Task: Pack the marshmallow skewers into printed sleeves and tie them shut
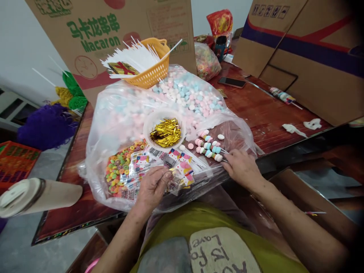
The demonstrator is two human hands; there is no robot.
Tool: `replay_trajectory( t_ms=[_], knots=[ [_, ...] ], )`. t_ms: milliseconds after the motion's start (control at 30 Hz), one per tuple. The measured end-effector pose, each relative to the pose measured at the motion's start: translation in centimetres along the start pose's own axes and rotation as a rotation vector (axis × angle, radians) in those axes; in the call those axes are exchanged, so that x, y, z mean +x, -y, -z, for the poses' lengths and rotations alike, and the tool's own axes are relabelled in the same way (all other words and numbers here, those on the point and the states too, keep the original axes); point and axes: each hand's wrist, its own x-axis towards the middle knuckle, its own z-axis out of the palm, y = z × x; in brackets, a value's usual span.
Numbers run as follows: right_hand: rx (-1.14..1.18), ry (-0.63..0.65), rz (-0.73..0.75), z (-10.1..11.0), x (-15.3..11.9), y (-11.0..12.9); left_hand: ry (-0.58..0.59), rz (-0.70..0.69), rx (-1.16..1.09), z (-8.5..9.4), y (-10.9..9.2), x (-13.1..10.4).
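My left hand [154, 185] is closed in a pinch on a small clear printed bag [174, 184], above a pile of similar printed bags [142, 161]. My right hand [243, 167] has its fingers closed at the stick ends of the candy skewers [209, 147], threaded with pink, white and blue candies. The skewers lie side by side on the clear plastic sheet; how many sticks the fingers grip is hidden. Between my hands are white sticks [199, 163]. A white bowl [146, 129] of gold twist ties [166, 132] stands just beyond, with colourful ring candies [117, 168] to the left.
Behind the bowl spreads a large plastic bag of pastel candies [187, 94], with a yellow basket [153, 77] of white sticks on it. Cardboard boxes [136, 22] stand at the back and right. A phone [231, 82] lies back right; a lidded cup [57, 195] is at the left edge.
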Motion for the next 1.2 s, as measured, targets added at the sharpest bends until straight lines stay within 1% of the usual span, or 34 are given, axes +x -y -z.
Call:
replay_trajectory(
  t_ms=[67,100,167,233,300,333,367,400,433,500,600,667,733,800,867,933,967,1033,1067,1133,1200],
  knots=[
    [-0.171,0.088,0.016,-0.7,0.0,-1.5,-0.018,-0.022,-0.015,0.6,0.4,0.1],
    [-0.203,0.103,0.022,-1.0,0.0,-2.0,-0.023,-0.027,-0.020,0.9,0.6,0.1],
    [-0.170,0.073,0.053,-1.0,0.0,-2.5,-0.047,-0.035,-0.023,1.4,0.7,0.1],
    [-0.016,-0.044,0.113,0.2,-0.1,-2.7,-0.065,-0.053,-0.003,2.0,0.8,0.0],
    [0.192,-0.216,0.177,2.2,-0.3,-2.4,-0.065,-0.072,0.036,2.5,0.9,0.0],
    [0.274,-0.281,0.206,3.3,-0.5,-2.1,-0.060,-0.084,0.057,2.7,0.9,0.0],
    [0.327,-0.323,0.245,4.3,-0.6,-1.7,-0.051,-0.096,0.077,2.9,0.9,0.1],
    [0.349,-0.334,0.288,5.1,-0.7,-1.2,-0.046,-0.110,0.090,3.0,0.8,0.2],
    [0.337,-0.325,0.332,5.7,-0.8,-0.7,-0.042,-0.126,0.098,3.1,0.7,0.4],
    [0.257,-0.303,0.406,6.1,-1.0,0.1,-0.050,-0.160,0.101,3.2,0.4,0.6],
    [0.147,-0.302,0.473,5.8,-1.2,0.5,-0.084,-0.135,0.133,3.4,0.0,0.7],
    [0.125,-0.290,0.518,5.6,-1.4,0.4,-0.076,-0.102,0.194,3.7,-0.2,0.7],
    [0.108,-0.261,0.553,5.5,-1.5,0.3,-0.044,-0.126,0.265,3.8,-0.3,0.8],
    [0.123,-0.234,0.554,5.4,-1.5,0.4,-0.005,-0.209,0.304,3.8,-0.4,0.8],
    [0.198,-0.208,0.505,5.3,-1.5,0.6,0.013,-0.279,0.295,3.6,-0.5,0.8],
    [0.287,-0.173,0.466,5.2,-1.5,0.9,-0.005,-0.295,0.267,3.3,-0.5,0.8],
    [0.308,-0.149,0.471,5.1,-1.5,1.0,-0.026,-0.290,0.253,3.2,-0.5,0.8],
    [0.289,-0.090,0.527,4.9,-1.5,1.2,-0.061,-0.290,0.235,2.9,-0.5,0.9],
    [0.269,-0.066,0.558,4.9,-1.5,1.3,-0.059,-0.300,0.228,2.8,-0.5,0.9],
    [0.269,-0.034,0.584,4.9,-1.3,1.4,-0.015,-0.337,0.226,2.6,-0.5,1.1],
    [0.310,-0.018,0.570,5.1,-1.0,1.4,0.075,-0.333,0.244,2.6,-0.6,1.3]
  ],
)
